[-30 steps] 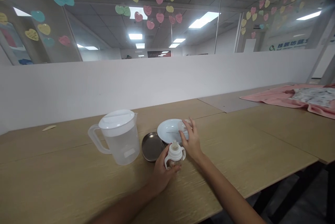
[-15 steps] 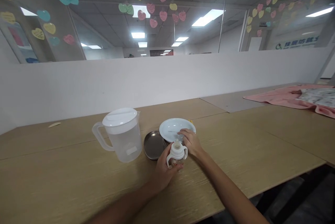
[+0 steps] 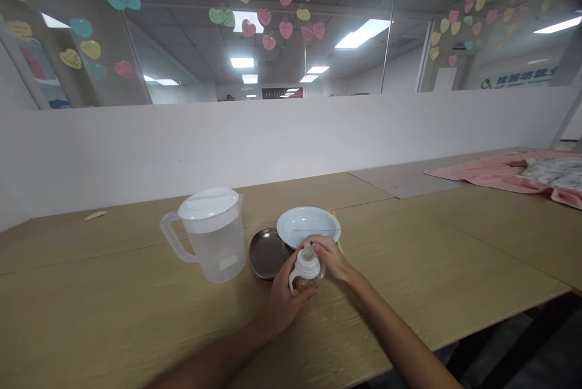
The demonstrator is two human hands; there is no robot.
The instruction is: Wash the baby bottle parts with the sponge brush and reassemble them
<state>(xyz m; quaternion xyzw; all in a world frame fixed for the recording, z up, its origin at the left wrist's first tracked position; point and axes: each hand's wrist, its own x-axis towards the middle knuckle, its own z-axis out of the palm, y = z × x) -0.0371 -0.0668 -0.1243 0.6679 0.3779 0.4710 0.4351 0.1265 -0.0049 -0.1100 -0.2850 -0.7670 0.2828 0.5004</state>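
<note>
A small baby bottle with white handles and a teat stands upright on the wooden table. My left hand is wrapped round its lower body from the near side. My right hand is curled against the bottle's top, its fingers at the teat and collar. Just behind the bottle lie a white plate and a round metal dish. A clear plastic jug with a white lid stands to the left.
A white partition wall runs along the table's far edge. A pink cloth lies at the far right. A small pale strip rests at the far left. The table's near edge drops off at lower right.
My right hand came back from the white plate to the bottle's top and closed on it. My left hand stayed on the bottle.
</note>
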